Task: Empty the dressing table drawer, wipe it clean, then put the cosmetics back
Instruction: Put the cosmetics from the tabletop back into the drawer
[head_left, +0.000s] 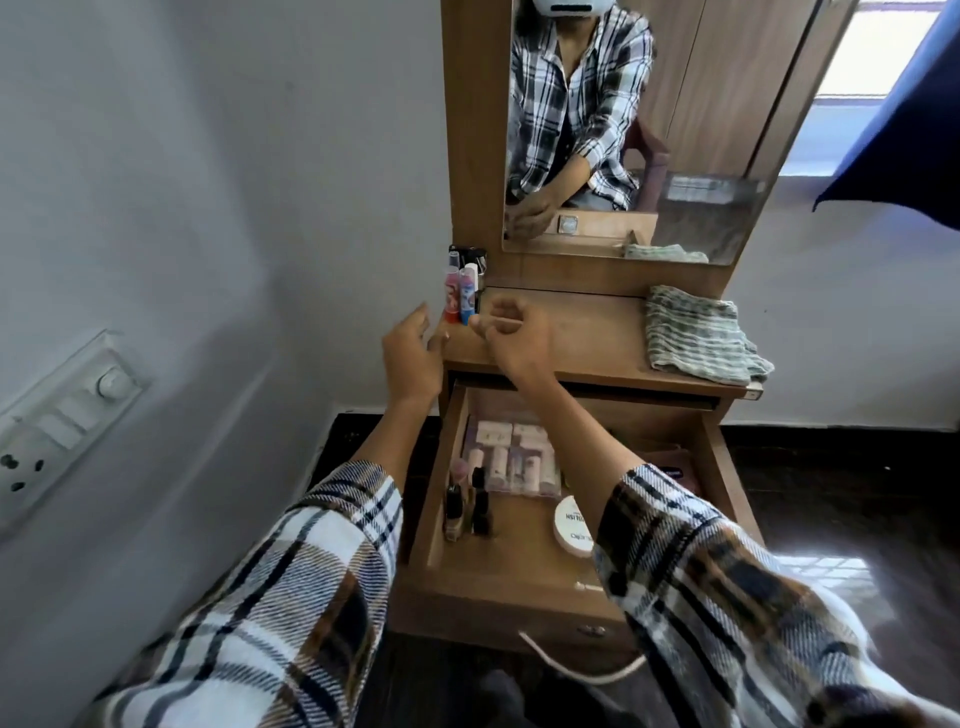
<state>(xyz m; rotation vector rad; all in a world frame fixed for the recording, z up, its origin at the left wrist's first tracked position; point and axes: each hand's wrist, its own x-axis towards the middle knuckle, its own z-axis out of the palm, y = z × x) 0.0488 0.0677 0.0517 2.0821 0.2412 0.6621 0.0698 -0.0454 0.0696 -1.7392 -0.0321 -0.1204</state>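
Drawer (724, 467): pulled out wide under the tabletop, its front toward the person, cosmetics lying inside.
Clear case (511, 457): toward the back left of the drawer – a see-through box packed with pale tubes and small boxes.
Dark bottles (470, 506): two or three small ones standing at the drawer's left wall, just in front of the case.
Round tin (574, 525): white, flat, lettered lid up, in the middle of the drawer, partly behind the right forearm.
Dark pouch (675, 465): at the drawer's right back corner; only part of it shows.
Tabletop (592, 332): the wooden shelf above the drawer, below the mirror.
Tubes (460, 299): a red one and a blue one standing upright at the tabletop's left back corner, touching each other, with something black just behind them – I cannot make out what it is.
Left hand (413, 358): raised at the tabletop's left edge, fingers straight and a little spread, holding nothing, just beside the tubes.
Right hand (511, 332): over the tabletop next to the tubes, fingers curled loosely inward; nothing shows in its grasp.
Cloth (701, 335): striped green and white, folded, lying on the right end of the tabletop, one corner hanging past the front edge.
Mirror (639, 130): upright behind the tabletop, showing a checked shirt, the hands and the cloth.
Sleeves (291, 597): checked, white, brown and dark blue, on both forearms.
Switch panel (57, 421): on the wall to the left, with a dial and sockets.
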